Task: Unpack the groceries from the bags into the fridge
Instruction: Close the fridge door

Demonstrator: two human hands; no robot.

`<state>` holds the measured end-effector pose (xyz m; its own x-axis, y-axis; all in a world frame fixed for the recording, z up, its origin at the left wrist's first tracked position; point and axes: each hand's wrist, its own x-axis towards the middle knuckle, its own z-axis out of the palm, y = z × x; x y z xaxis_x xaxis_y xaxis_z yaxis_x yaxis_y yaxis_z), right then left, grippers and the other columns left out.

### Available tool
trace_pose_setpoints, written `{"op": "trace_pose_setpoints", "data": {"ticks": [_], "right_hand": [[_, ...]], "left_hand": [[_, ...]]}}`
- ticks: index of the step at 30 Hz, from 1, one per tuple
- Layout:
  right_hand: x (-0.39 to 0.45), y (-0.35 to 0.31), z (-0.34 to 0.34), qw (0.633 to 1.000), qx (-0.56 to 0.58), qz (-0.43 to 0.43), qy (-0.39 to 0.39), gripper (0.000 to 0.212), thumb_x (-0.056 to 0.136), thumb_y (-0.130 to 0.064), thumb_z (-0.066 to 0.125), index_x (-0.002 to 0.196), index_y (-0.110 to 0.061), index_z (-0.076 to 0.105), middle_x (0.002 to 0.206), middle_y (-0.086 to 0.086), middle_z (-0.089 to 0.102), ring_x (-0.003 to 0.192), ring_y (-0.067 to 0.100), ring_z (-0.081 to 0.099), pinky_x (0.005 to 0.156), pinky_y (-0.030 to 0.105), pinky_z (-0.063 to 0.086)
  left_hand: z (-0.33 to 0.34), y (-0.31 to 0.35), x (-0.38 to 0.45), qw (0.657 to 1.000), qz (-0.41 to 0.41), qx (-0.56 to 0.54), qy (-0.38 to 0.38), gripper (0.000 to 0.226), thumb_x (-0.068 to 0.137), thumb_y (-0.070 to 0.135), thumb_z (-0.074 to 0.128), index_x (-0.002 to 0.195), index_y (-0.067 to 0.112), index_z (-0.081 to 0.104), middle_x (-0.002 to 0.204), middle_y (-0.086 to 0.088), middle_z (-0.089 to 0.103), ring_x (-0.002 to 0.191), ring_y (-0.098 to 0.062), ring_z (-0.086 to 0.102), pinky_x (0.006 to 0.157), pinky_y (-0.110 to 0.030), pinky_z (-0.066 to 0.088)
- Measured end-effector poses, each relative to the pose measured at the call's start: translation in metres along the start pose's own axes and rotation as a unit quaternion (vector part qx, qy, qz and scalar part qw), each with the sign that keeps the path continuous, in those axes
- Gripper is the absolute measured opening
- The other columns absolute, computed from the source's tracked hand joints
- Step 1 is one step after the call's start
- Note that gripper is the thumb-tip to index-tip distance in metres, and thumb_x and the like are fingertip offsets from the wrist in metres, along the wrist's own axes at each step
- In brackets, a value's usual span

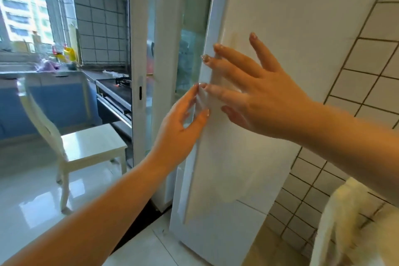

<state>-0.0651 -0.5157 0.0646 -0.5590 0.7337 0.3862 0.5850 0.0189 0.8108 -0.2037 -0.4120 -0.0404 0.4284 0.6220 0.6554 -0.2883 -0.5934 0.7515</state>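
White fridge, cream chair, blue cabinets, white grid-lined tiles

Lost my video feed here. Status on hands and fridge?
Both hands open: left hand and right hand at the fridge door edge, fingers spread. Door looks shut. No groceries or bags in view. Chair off left, not blocking.

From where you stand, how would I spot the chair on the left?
Start at the tall white fridge that both hands touch, then look left past the sliding door frame. The chair stands on the glossy floor before the blue cabinets, cream, with a curved back and a flat square seat.
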Motion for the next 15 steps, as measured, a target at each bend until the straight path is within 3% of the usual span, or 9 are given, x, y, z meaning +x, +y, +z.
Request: {"op": "trace_pose_setpoints", "data": {"ticks": [5, 9, 12, 15], "right_hand": [[0.05, 0.009, 0.054, 0.999, -0.019, -0.032, -0.007, 0.055, 0.089, -0.035, 0.048, 0.141, -0.019, 0.04, 0.154, 0.018, 0.021, 0.144, 0.036, 0.008, 0.113, 0.06, 0.008], [0.074, 0.022, 0.103, 0.998, -0.036, -0.045, 0.007, 0.059, 0.086, -0.025, 0.053, 0.143, -0.017, 0.038, 0.154, 0.02, 0.018, 0.143, 0.037, 0.008, 0.114, 0.059, 0.006], [0.088, 0.038, 0.142, 0.998, -0.052, -0.032, -0.001, 0.058, 0.084, -0.023, 0.055, 0.141, -0.017, 0.042, 0.153, 0.02, 0.02, 0.143, 0.037, 0.011, 0.114, 0.058, 0.008], [0.102, 0.061, 0.189, 0.997, -0.067, 0.004, -0.027, 0.068, 0.076, -0.028, 0.067, 0.139, -0.018, 0.045, 0.152, 0.02, 0.024, 0.142, 0.036, 0.017, 0.113, 0.059, 0.012]], "left_hand": [[-0.014, -0.04, 0.042, 0.999, -0.001, 0.019, 0.04, 0.055, 0.083, 0.042, 0.054, 0.134, 0.043, 0.032, 0.127, 0.023, 0.049, 0.117, 0.004, 0.05, 0.1, -0.034, 0.046], [-0.033, -0.076, 0.084, 0.992, 0.028, 0.094, 0.081, 0.046, 0.086, 0.035, 0.056, 0.129, 0.039, 0.04, 0.119, 0.021, 0.053, 0.111, 0.01, 0.048, 0.094, -0.013, 0.04], [-0.048, -0.115, 0.127, 0.989, 0.006, 0.124, 0.074, 0.051, 0.087, 0.035, 0.058, 0.136, 0.026, 0.047, 0.121, 0.005, 0.059, 0.112, -0.009, 0.054, 0.095, -0.034, 0.048], [-0.056, -0.159, 0.176, 0.993, -0.029, 0.093, 0.07, 0.051, 0.088, 0.029, 0.061, 0.136, 0.022, 0.049, 0.118, 0.0, 0.06, 0.107, -0.013, 0.059, 0.089, -0.042, 0.053]]}}
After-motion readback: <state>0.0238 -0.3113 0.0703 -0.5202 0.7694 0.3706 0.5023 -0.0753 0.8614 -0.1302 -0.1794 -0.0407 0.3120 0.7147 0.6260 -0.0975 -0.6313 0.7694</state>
